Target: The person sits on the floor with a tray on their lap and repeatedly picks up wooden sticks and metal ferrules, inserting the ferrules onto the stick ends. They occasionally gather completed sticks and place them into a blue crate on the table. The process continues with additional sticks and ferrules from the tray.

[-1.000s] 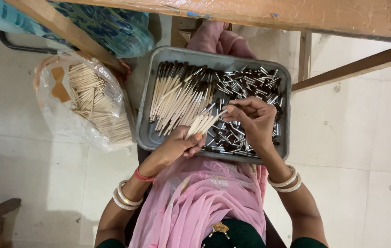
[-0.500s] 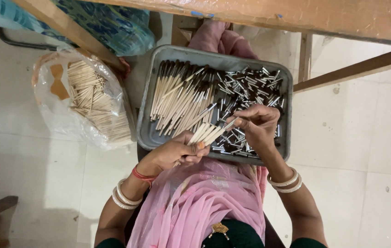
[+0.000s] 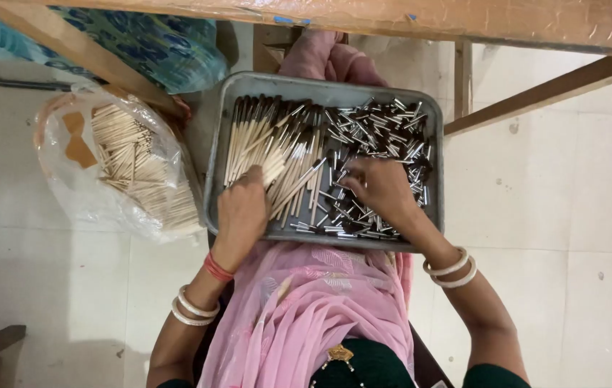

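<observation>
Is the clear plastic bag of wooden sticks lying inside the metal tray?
No, the plastic bag lies on the floor beside the metal tray, at the side of the left hand.

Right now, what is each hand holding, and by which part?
Left hand grips a bundle of wooden sticks by their lower ends; whether the right hand holds anything cannot be told.

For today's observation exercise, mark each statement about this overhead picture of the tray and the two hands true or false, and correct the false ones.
1. The grey metal tray rests on the person's lap. True.
2. The left hand is at the pale wooden sticks in the tray. True.
3. The right hand rests on the floor tiles. False: it is among the small metal pieces in the tray.
4. The clear plastic bag holds metal pieces. False: it holds pale wooden sticks.
5. The bag lies inside the tray. False: it lies on the floor beside it.
</observation>
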